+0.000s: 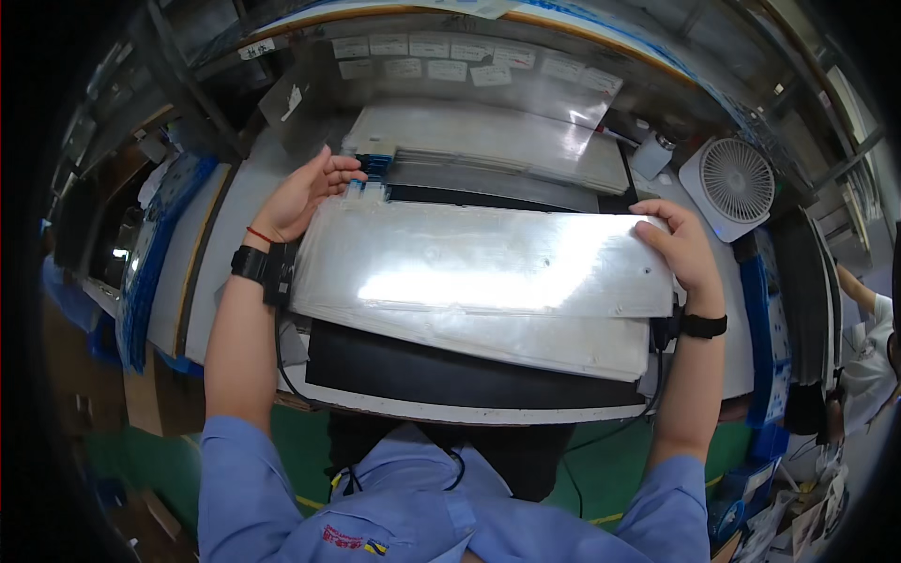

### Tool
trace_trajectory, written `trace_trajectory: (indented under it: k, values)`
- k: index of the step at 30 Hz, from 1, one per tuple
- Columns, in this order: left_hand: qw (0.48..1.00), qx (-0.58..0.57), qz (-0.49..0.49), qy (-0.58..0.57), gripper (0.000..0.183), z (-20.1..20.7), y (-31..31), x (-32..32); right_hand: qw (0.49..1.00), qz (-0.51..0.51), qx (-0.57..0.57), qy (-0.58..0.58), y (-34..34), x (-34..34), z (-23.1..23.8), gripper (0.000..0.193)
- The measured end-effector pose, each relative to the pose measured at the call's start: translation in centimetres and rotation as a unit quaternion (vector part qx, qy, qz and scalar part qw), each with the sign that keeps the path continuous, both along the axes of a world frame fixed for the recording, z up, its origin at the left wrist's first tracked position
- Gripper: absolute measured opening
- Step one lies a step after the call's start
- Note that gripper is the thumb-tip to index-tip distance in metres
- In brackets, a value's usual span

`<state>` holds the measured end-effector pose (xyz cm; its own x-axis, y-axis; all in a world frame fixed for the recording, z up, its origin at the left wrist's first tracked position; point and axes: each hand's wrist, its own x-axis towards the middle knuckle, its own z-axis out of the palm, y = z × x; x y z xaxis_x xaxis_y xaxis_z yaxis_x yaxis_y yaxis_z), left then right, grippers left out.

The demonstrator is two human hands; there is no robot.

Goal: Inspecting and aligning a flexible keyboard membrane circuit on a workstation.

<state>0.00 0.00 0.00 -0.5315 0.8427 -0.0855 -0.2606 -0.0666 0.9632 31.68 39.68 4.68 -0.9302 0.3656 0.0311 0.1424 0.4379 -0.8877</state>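
A shiny silver metal sheet lies across the middle of the bench, on top of more thin sheets that stick out below it at a slant. At the sheet's upper right corner, my right hand has its thumb on the top face and its fingers curled at the edge. My left hand is beside the upper left corner, fingers stretched out and apart, close to some blue and clear tabs. Whether the left palm touches the sheet's edge, I cannot tell. Beneath the sheets is a black mat.
Behind lies another stack of pale sheets, with a metal panel bearing paper labels beyond. A white fan and a bottle stand back right. Blue-edged stacks flank the bench. Another person is at far right.
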Motion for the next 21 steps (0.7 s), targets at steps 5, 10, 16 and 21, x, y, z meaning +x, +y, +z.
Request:
trace_trajectory:
  k: [5,10,16,21]
  values:
    - [0.978,-0.151,0.039,0.136,0.048,2.4,-0.2,1.6,1.000,0.022,0.011,0.020,0.7,-1.2,0.1,0.027]
    - [0.988,-0.124,0.032,0.083,0.043,1.0,-0.1,1.2,1.000,-0.008,0.002,0.013,1.4,-1.3,-0.9,0.023]
    - [0.992,-0.022,0.102,0.074,0.041,-0.3,0.1,-0.1,0.988,-0.009,-0.018,0.150,1.1,-0.6,-3.3,0.016]
    - [0.990,0.033,0.137,0.016,0.040,0.2,0.7,0.2,0.983,-0.062,-0.100,0.144,1.7,0.3,-4.2,0.017]
